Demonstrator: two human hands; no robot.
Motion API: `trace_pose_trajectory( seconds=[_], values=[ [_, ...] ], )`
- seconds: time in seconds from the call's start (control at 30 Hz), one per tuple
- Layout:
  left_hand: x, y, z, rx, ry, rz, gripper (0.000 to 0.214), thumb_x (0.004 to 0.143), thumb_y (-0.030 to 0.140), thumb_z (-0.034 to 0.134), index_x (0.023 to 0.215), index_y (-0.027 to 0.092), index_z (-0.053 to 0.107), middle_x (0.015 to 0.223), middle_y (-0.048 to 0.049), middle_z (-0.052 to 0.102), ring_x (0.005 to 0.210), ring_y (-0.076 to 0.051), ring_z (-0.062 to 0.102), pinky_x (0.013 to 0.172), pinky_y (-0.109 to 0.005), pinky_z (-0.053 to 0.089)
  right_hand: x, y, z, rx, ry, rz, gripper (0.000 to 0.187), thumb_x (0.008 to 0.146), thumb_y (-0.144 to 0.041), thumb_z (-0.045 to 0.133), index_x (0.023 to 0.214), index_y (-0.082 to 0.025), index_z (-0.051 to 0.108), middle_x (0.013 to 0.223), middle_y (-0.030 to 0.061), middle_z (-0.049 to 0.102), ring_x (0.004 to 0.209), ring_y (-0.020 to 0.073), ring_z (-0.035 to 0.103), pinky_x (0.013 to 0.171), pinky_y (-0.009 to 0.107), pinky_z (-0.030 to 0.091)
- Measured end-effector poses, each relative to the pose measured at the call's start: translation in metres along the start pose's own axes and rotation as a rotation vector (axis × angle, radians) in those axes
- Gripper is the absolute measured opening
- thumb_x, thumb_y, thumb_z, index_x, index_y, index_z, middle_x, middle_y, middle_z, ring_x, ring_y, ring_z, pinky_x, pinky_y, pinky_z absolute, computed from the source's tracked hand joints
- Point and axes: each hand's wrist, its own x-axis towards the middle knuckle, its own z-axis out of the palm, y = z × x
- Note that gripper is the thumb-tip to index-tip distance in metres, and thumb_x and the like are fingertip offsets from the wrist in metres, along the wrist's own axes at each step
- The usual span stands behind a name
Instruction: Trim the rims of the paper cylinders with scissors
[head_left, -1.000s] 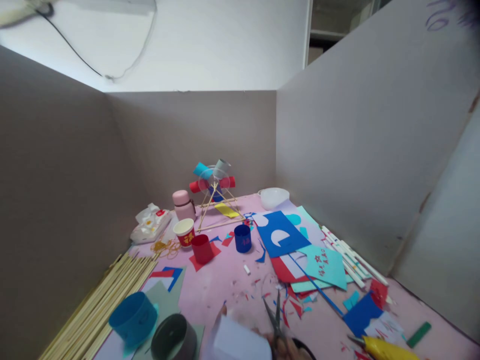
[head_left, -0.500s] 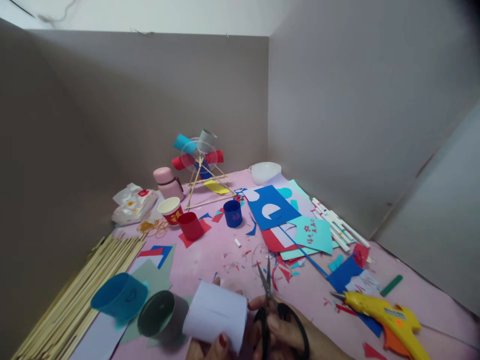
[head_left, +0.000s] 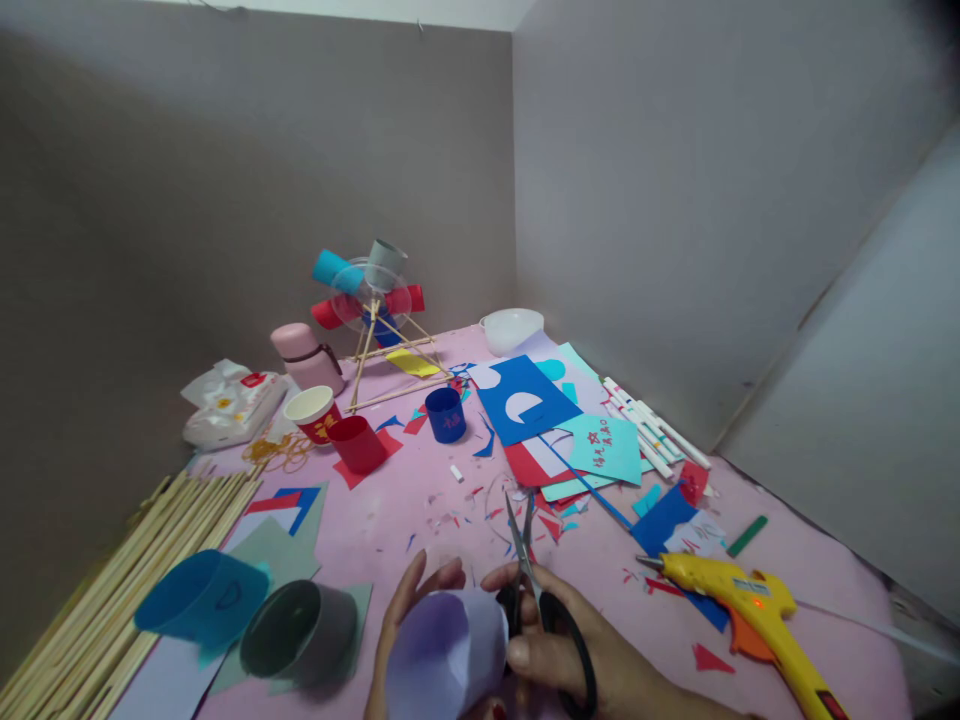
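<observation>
My left hand [head_left: 405, 605] is wrapped round a white paper cylinder [head_left: 442, 655], whose open end is tipped up toward me. In my right hand [head_left: 559, 635] is a pair of scissors [head_left: 531, 570] with black handles, its slightly parted blades pointing away over the table. The right fingers lie close beside the cylinder's edge. Left of my hands stand a dark grey paper cup [head_left: 300, 630] and a turquoise paper cup [head_left: 202, 595]. A yellow hot glue gun [head_left: 731, 580] lies to the right of my right hand.
Paper scraps [head_left: 551, 525] litter the pink tabletop [head_left: 405, 510]. Wooden sticks [head_left: 142, 590] line the left side. Farther back are a stick-framed wheel [head_left: 375, 300], a pink flask [head_left: 304, 355], a red paper cup [head_left: 358, 445], a blue cup [head_left: 446, 415] and several markers [head_left: 652, 425].
The white cylinder has turned from showing its side to showing its open end. The scissors stay in my right hand. My view has shifted slightly right and down.
</observation>
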Motion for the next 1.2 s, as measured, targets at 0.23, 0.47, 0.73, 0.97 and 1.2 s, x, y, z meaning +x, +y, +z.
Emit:
trace_pose_trajectory(
  seconds=[0.23, 0.47, 0.73, 0.97, 1.2],
  values=[
    [0.017, -0.006, -0.011, -0.026, -0.058, -0.028, 0.057, 0.068, 0.049, 0.071, 0.121, 0.034, 0.057, 0.106, -0.0053, 0.074, 0.111, -0.035, 0.061, 0.098, -0.051, 0.044, 0.004, 0.007, -0.002, 0.147, 0.065, 0.063, 0.054, 0.062, -0.035, 0.081, 0.107, -0.019, 0.057, 0.063, -0.0047, 0.060, 0.046, 0.0108, 0.057, 0.046, 0.021, 0.041],
    [-0.006, -0.014, -0.002, 0.172, 0.046, 0.141, 0.036, 0.073, 0.039, 0.070, 0.108, 0.032, 0.066, 0.108, -0.0056, 0.075, 0.107, -0.033, 0.062, 0.098, -0.044, 0.041, -0.002, -0.002, 0.005, 0.239, 0.111, 0.086, 0.045, 0.061, -0.026, 0.082, 0.101, -0.019, 0.062, 0.081, -0.0004, 0.067, 0.075, 0.0164, 0.064, 0.069, 0.026, 0.046],
    [-0.014, -0.022, -0.002, 0.362, -0.007, 0.265, 0.081, 0.047, 0.022, 0.083, 0.124, 0.031, 0.058, 0.112, -0.0092, 0.071, 0.100, -0.040, 0.061, 0.093, -0.047, 0.042, -0.005, -0.003, 0.006, 0.104, 0.239, 0.144, 0.048, 0.068, -0.043, 0.081, 0.105, -0.018, 0.061, 0.081, 0.0005, 0.065, 0.070, 0.0151, 0.061, 0.060, 0.023, 0.045],
    [-0.023, -0.023, 0.005, 0.497, -0.009, 0.468, 0.078, 0.061, 0.011, 0.069, 0.133, 0.035, 0.050, 0.125, -0.0057, 0.066, 0.106, -0.034, 0.061, 0.095, -0.043, 0.041, -0.008, -0.009, 0.015, 0.077, 0.166, 0.023, 0.045, 0.070, -0.051, 0.077, 0.100, -0.020, 0.064, 0.077, -0.0003, 0.065, 0.073, 0.0181, 0.062, 0.071, 0.027, 0.044],
    [-0.032, -0.013, 0.010, 0.488, 0.004, 0.421, 0.061, 0.071, 0.019, 0.070, 0.128, 0.033, 0.055, 0.131, -0.0096, 0.061, 0.118, -0.035, 0.053, 0.099, -0.045, 0.037, -0.013, -0.006, 0.010, -0.011, 0.110, -0.004, 0.062, 0.062, -0.052, 0.081, 0.114, -0.024, 0.058, 0.097, 0.0040, 0.063, 0.090, 0.0253, 0.061, 0.079, 0.035, 0.043]
  ],
)
